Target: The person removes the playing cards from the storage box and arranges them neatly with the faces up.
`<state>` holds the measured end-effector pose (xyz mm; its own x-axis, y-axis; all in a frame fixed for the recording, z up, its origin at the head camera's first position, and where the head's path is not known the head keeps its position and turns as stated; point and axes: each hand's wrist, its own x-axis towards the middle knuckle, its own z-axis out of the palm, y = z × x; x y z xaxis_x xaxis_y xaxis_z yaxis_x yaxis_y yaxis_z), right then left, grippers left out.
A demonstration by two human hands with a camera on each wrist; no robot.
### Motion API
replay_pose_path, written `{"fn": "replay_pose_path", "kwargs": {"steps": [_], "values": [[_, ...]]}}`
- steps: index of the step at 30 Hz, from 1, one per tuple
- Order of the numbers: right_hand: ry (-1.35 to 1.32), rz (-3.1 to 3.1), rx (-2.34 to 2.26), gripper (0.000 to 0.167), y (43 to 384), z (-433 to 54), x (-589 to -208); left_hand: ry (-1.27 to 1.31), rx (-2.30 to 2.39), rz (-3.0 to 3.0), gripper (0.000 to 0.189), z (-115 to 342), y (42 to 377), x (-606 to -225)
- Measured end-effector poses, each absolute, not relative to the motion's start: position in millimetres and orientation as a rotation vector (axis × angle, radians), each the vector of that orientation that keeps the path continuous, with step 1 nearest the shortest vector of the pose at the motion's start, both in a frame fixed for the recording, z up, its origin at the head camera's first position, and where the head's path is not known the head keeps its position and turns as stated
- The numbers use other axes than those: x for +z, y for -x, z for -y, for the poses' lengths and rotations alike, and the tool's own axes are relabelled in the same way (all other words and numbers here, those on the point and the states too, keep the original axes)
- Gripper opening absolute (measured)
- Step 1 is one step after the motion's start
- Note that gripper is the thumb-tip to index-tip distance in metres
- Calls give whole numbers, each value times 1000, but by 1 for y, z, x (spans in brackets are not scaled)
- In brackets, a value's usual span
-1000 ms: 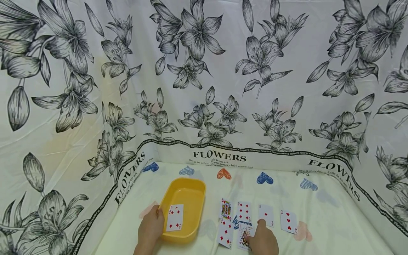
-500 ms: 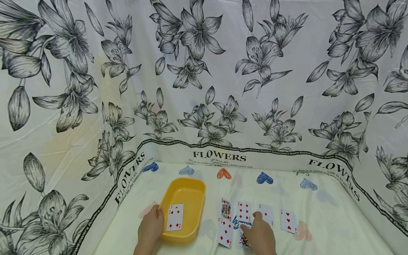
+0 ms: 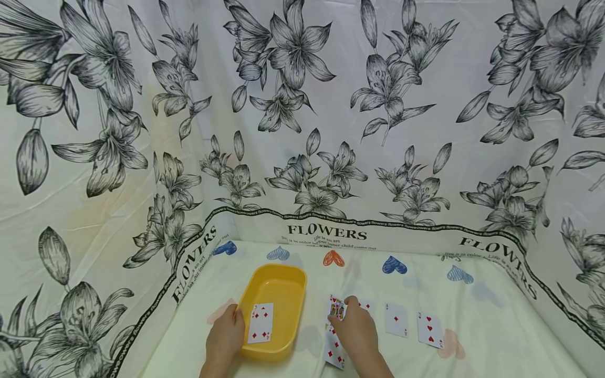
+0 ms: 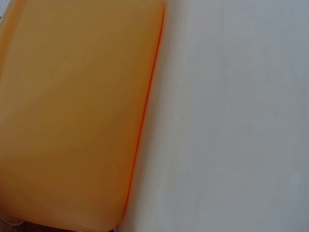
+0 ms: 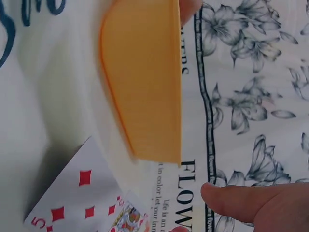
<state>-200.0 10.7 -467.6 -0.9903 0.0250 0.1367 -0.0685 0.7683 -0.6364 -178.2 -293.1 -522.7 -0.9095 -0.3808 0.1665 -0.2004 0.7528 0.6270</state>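
My left hand [image 3: 224, 332] grips the left rim of a yellow plastic tub [image 3: 294, 325]. Inside it lies a diamond playing card [image 3: 260, 324]. Above the upper-left cards is my right hand [image 3: 357, 333], thumb and index finger spread around a king card [image 3: 336, 305]; whether they touch it cannot be told. A five of diamonds [image 3: 333, 350] overlaps the king's lower end. The right hand partly covers a six of diamonds [image 3: 366, 305] and fully hides another picture card. In the right wrist view the index finger [image 5: 246, 200] is straight, beside the king [image 5: 128, 217].
An ace of diamonds [image 3: 396, 320] and a three of hearts [image 3: 430, 330] lie to the right. Pale cloth with printed hearts [image 3: 394, 265] covers the table. A flower-printed curtain [image 3: 326, 105] stands behind and at both sides.
From beside the ace and the lower picture card, my right hand has moved left to the king. The left hand and tub stay put.
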Motion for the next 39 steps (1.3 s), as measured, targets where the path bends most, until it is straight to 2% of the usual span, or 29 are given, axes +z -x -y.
{"fn": "replay_pose_path", "kwargs": {"steps": [8, 23, 32, 39], "values": [[-221, 2771, 1039, 51, 201, 21, -462, -468, -920, 2675, 34, 293, 179, -522], [-336, 2801, 1063, 45, 204, 76, -457, -494, -912, 2686, 35, 292, 180, -522], [-394, 2733, 1068, 34, 203, 96, -461, -460, -907, 2670, 33, 289, 177, -521], [-403, 2753, 1050, 31, 207, 110, -466, -463, -905, 2659, 32, 291, 177, -521]]}}
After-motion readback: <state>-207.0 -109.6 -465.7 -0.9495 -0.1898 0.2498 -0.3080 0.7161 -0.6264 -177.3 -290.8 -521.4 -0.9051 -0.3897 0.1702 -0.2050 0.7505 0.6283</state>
